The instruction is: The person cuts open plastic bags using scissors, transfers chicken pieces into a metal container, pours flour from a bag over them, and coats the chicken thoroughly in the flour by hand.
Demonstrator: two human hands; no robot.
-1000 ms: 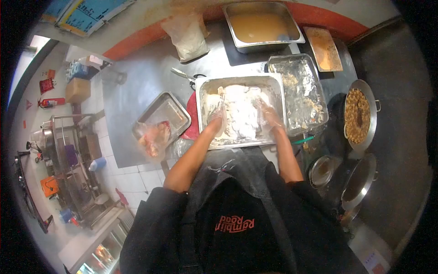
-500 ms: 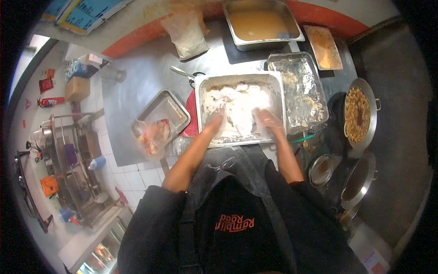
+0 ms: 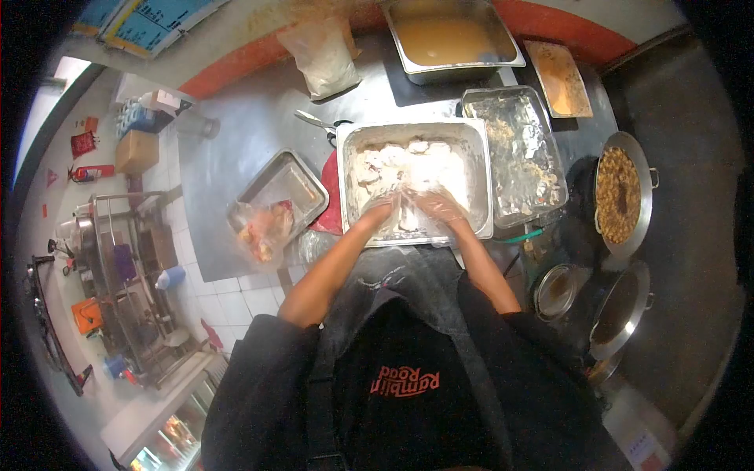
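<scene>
Both hands wear clear plastic gloves and are inside a deep metal pan (image 3: 481, 180) of white flour. Lumpy flour-coated pieces (image 3: 385, 155) lie toward the pan's far side. My left hand (image 3: 380, 210) is low in the pan's left half, its fingers hidden by the loose glove and glare. A short gap separates it from my right hand (image 3: 440, 207), whose fingers stretch inward over the flour. Whether a piece lies under the hands I cannot tell.
Left of the pan, a smaller metal tray (image 3: 302, 169) has a plastic bag of food (image 3: 263, 231) on its edge. Scissors (image 3: 318, 121) lie behind. A clear tray (image 3: 514, 157) stands right, near a wok of fried pieces (image 3: 618, 192). A liquid-filled pan (image 3: 452, 39) is at the back.
My hands have come closer together, the right one moving left toward the pan's middle. The view has shifted slightly.
</scene>
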